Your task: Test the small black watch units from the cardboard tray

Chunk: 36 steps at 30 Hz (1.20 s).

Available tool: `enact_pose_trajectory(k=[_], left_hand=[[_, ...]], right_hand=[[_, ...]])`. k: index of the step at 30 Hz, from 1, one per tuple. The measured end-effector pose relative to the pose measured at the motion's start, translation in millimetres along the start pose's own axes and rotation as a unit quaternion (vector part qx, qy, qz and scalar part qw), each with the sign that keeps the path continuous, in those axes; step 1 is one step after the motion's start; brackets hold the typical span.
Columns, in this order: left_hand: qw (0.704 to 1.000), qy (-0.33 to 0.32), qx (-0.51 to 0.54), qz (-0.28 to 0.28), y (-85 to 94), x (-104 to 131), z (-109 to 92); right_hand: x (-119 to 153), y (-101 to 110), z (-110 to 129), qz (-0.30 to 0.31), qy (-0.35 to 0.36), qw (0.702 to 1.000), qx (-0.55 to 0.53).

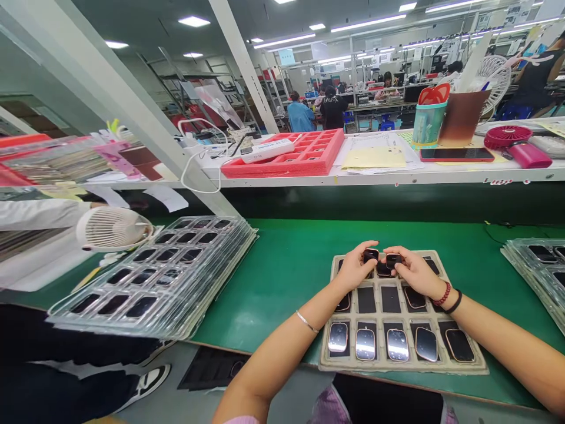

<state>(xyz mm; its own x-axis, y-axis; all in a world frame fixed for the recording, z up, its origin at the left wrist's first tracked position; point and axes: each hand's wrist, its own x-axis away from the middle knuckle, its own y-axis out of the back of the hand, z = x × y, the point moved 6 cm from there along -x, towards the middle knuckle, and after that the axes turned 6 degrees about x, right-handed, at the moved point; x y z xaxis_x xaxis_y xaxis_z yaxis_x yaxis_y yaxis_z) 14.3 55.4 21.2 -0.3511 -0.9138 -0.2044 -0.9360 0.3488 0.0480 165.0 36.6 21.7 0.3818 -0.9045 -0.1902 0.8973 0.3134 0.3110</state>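
Over the far edge of the beige molded tray (397, 368), at the counter's (282, 277) near edge, our left hand (354, 266) pinches the left smartwatch face (371, 255) and our right hand (417, 272) the right smartwatch face (392, 259), thumbs against fingers. They're probably light, stiff, slick and crackable; we'd hold opposite rims, off the glass.

Lit ceiling lights (194, 22) shine above a white post (243, 65), white shelf (375, 178), green benchtop (282, 265) and grey floor (289, 388).
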Motion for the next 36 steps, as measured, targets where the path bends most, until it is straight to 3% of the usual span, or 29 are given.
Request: enact_pose_trajectory(k=[21, 36], left_hand=[[0.999, -0.013, -0.046, -0.019, 4.7, 0.1, 1.3], [1.000, 0.017, 0.021, -0.006, 1.2, 1.2, -3.2]], right_hand=[[1.2, 0.2, 3.2, 0.008, -0.027, 1.000, 0.012], [2.3, -0.7, 4.1, 0.017, -0.018, 0.999, -0.032]])
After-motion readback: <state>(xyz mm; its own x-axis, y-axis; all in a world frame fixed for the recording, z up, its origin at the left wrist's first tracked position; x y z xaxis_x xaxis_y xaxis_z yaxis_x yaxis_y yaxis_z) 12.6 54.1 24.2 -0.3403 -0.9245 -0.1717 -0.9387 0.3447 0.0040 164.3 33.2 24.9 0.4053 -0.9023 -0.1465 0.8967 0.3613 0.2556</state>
